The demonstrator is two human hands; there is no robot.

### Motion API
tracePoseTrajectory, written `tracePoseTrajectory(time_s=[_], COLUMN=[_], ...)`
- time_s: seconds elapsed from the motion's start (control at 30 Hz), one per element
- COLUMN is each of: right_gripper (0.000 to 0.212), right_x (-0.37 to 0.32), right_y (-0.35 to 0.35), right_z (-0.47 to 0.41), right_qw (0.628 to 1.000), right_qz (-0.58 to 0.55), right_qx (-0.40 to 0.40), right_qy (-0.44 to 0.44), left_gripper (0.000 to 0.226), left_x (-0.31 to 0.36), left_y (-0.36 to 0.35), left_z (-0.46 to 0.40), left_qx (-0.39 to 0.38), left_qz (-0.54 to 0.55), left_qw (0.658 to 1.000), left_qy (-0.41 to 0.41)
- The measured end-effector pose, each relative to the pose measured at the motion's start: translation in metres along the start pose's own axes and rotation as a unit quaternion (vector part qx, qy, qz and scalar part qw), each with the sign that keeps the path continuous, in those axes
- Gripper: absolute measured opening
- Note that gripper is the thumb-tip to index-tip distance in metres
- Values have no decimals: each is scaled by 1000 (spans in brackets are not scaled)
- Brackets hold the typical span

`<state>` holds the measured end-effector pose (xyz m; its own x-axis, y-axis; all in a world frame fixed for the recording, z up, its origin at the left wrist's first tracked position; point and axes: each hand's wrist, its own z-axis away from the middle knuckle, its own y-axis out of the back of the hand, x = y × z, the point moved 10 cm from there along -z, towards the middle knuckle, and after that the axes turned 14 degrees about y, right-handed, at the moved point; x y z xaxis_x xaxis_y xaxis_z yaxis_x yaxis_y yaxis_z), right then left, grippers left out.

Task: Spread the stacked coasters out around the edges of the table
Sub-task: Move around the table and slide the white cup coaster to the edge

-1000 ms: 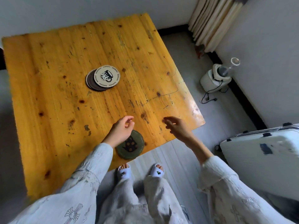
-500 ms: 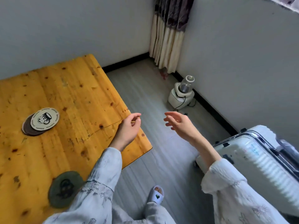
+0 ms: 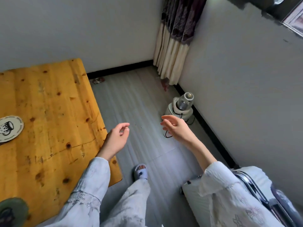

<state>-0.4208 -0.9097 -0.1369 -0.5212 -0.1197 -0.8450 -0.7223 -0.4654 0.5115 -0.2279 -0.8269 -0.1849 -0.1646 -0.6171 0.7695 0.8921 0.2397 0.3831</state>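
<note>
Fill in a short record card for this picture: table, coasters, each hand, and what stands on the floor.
table: yellow wooden top, left of view
cream coaster: cut by the left frame edge, mug print, away from the table's edges
green coaster: at the table's near edge, partly out of frame
left hand: empty, loosely curled, over the table's right edge
right hand: empty, open, over the floor
floor: white appliance by the wall; suitcase at lower right

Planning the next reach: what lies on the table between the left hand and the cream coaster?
Nothing: the head view shows bare wooden table between the left hand and the cream coaster.
</note>
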Motion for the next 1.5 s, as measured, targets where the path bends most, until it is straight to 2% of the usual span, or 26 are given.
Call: tracePoseTrajectory(time_s=[0.23, 0.47, 0.67, 0.8, 0.97, 1.17, 1.3, 1.43, 1.5], right_gripper=[28, 28, 28, 28, 30, 29, 28, 29, 32], right_x=[-18, -43, -74, -101, -134, -153, -159, -168, -171], right_y=[-4, -7, -56, -103, -160, -254, -331, -401, -433], right_z=[-106, -201, -270, -297, -308, -291, -266, -247, -236], right_qw=[994, 979, 947, 904, 846, 779, 722, 677, 646], right_qz=[26, 56, 67, 85, 116, 136, 167, 208, 236], right_qx=[-98, -171, -275, -369, -461, -550, -607, -626, -630], right_qy=[39, 99, 150, 197, 240, 268, 286, 328, 360], left_gripper=[26, 27, 28, 29, 31, 34, 36, 38, 46], left_x=[12, 51, 41, 19, -19, -75, -110, -153, -183], left_y=[1, 18, 69, 91, 93, 112, 142, 174, 182], left_z=[-73, -109, -126, -129, -116, -79, -72, -73, -76], left_qx=[49, 97, 207, 285, 332, 388, 411, 427, 413], left_qz=[46, 63, 157, 234, 297, 297, 279, 238, 209], left_qw=[996, 990, 956, 911, 860, 812, 793, 786, 785], left_qy=[59, 74, 135, 184, 250, 320, 351, 378, 412])
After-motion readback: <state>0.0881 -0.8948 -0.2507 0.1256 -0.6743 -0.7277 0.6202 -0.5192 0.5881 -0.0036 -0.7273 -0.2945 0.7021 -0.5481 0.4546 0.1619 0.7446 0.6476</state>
